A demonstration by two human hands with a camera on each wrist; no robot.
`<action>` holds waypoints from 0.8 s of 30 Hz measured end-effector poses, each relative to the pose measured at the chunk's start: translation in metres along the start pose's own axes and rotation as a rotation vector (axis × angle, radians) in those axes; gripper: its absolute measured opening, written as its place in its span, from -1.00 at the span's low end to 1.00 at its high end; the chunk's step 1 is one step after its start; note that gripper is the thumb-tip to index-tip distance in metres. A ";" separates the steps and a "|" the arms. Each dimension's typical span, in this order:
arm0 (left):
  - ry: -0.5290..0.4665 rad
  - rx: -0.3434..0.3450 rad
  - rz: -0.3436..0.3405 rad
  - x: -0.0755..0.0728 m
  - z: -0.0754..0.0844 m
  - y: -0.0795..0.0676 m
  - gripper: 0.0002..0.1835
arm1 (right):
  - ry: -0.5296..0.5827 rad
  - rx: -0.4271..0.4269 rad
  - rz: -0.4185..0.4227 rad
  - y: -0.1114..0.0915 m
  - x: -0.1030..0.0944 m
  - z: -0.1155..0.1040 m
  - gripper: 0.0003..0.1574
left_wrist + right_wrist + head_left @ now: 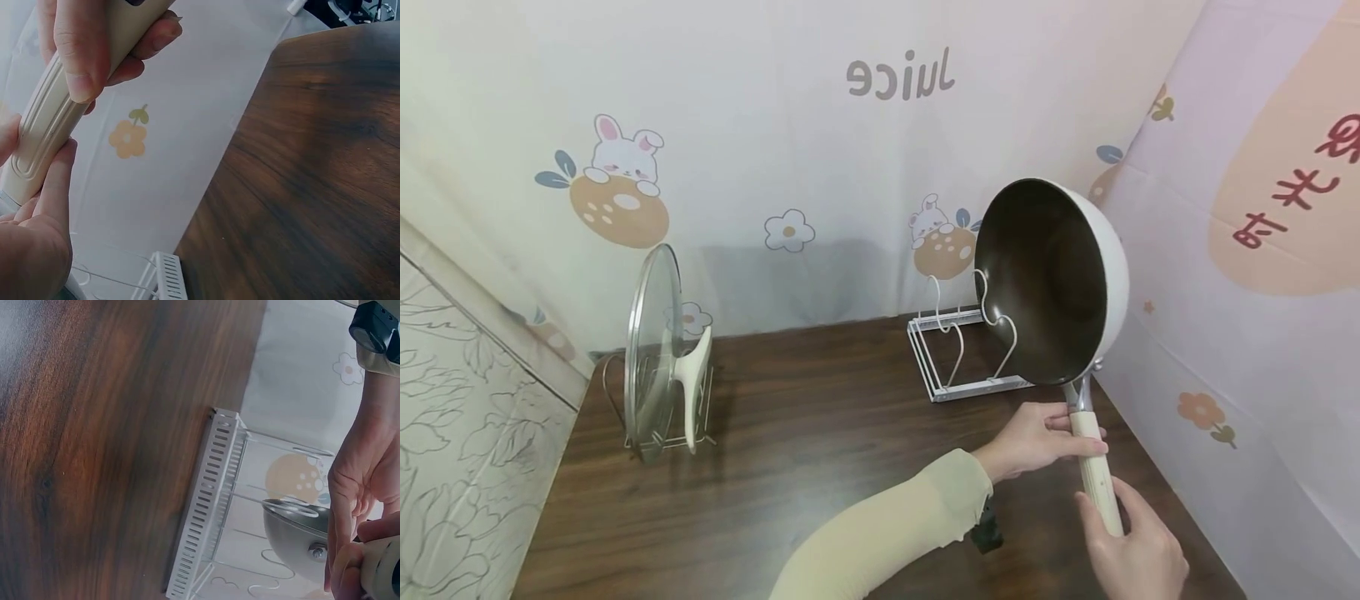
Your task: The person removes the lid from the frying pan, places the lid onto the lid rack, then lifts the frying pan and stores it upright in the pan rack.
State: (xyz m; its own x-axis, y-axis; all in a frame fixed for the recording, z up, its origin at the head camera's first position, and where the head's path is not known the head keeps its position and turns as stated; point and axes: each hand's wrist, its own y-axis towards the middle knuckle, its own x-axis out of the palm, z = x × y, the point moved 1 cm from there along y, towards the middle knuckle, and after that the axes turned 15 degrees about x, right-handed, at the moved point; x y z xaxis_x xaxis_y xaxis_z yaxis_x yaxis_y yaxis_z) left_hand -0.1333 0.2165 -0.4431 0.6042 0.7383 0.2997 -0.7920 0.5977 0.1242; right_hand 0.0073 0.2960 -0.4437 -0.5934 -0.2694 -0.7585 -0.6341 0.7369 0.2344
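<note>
A deep wok [1045, 283] with a dark inside and white outside stands on its edge at the right end of a white wire rack [973, 388]. Its cream handle [1099, 483] points toward me. My left hand [1037, 437] grips the handle near the metal neck, thumb on top. Nearer the free end, my right hand [1138, 542] holds the same handle between thumb and fingers. In the right wrist view the wok's outer side [294, 540] shows among the rack's wires. Whether its rim bears on the rack I cannot tell.
On the left a wire stand [703, 408] holds a glass lid [651, 358] upright, its white knob [692, 375] facing right. Both stand on a dark wooden table [805, 417]. Printed curtains [820, 150] hang behind and along the right side.
</note>
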 end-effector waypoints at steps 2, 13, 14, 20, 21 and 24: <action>-0.005 -0.007 0.002 -0.004 -0.002 0.000 -0.73 | -0.014 0.012 -0.019 -0.001 0.001 -0.002 -0.47; 0.019 -0.047 0.018 -0.014 -0.007 0.003 -0.77 | -0.061 0.021 -0.126 0.005 0.001 -0.011 -0.44; 0.007 -0.050 0.024 -0.014 -0.007 0.004 -0.77 | -0.075 0.032 -0.143 0.008 -0.001 -0.012 -0.43; -0.038 -0.063 0.068 -0.011 -0.009 0.010 -0.82 | -0.155 0.093 -0.252 0.022 -0.007 -0.014 -0.38; -0.036 -0.067 0.075 -0.011 -0.010 0.010 -0.82 | -0.162 0.094 -0.268 0.024 -0.007 -0.014 -0.38; -0.028 -0.084 0.095 -0.011 -0.012 0.013 -0.84 | -0.172 0.093 -0.305 0.027 -0.005 -0.015 -0.37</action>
State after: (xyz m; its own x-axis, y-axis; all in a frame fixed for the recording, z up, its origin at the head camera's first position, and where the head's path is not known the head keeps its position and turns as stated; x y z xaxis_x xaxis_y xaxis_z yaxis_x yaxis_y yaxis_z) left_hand -0.1493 0.2195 -0.4562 0.5228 0.7848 0.3329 -0.8351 0.5500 0.0149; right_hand -0.0144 0.3082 -0.4240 -0.2870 -0.3833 -0.8779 -0.7166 0.6941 -0.0688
